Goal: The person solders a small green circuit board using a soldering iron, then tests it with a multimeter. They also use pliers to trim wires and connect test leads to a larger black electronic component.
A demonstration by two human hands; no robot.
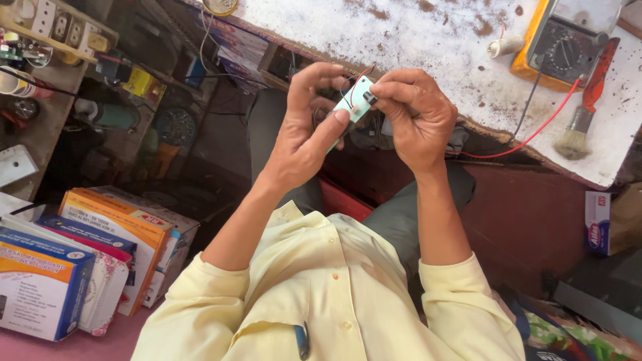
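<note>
Pale yellow cloth of my shirt [321, 287] fills the bottom of the view, a pen [302, 339] clipped at the chest, and both my forearms rise from it to meet over my lap. My left hand [304, 134] and right hand [414, 117] hold a small pale green circuit board [356, 99] between them, up in the air in front of the bench edge. My left thumb lies along its lower edge with the fingers curled behind; my right thumb and forefinger pinch a small dark part [369, 98] at its upper right. It feels light and stiff, but I judge it fragile: thin red and black wires [356, 79] loop off the top, so I keep my grip on the bare edges, not on the joints. Its long axis tilts from lower left up to upper right, the face turned toward me, I think, though my fingers hide much of it. Beyond lies the white, rust-speckled bench [414, 33], with a yellow meter [558, 43], its red lead [535, 132] and a brush [582, 120].
</note>
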